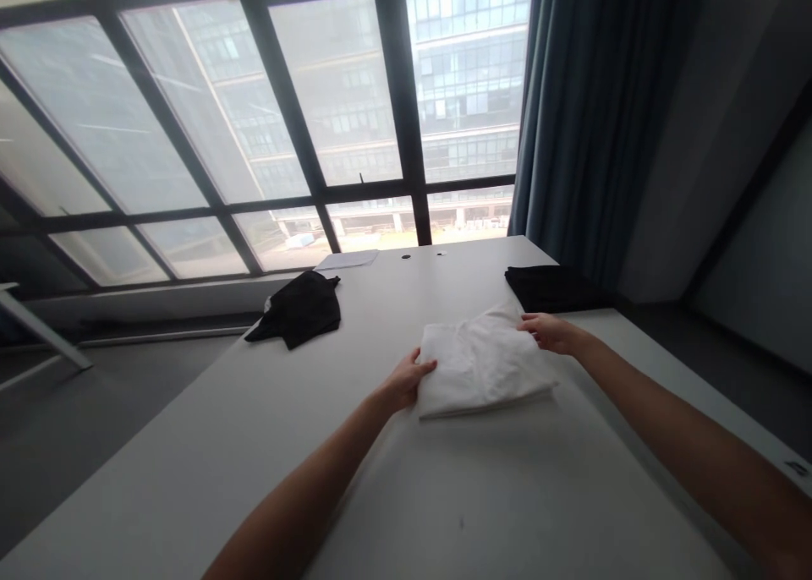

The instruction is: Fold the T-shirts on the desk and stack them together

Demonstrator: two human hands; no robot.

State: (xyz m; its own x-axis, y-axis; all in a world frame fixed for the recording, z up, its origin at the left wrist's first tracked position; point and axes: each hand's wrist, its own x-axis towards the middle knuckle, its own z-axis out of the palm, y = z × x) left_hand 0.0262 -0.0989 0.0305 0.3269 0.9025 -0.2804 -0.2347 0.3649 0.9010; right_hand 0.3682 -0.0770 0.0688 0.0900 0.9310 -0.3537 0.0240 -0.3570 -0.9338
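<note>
A folded white garment (479, 364) lies on the grey table (393, 478) in front of me. My left hand (406, 383) grips its near left edge, thumb on top and fingers curled under the cloth. My right hand (549, 331) holds the far right corner, fingers closed on the fabric. Both arms reach forward over the table.
A crumpled black garment (298, 309) lies at the table's left edge. A folded black garment (549, 286) sits at the far right, just beyond my right hand. A sheet of paper (348, 260) lies at the far edge by the big window. A blue curtain (584, 115) hangs right.
</note>
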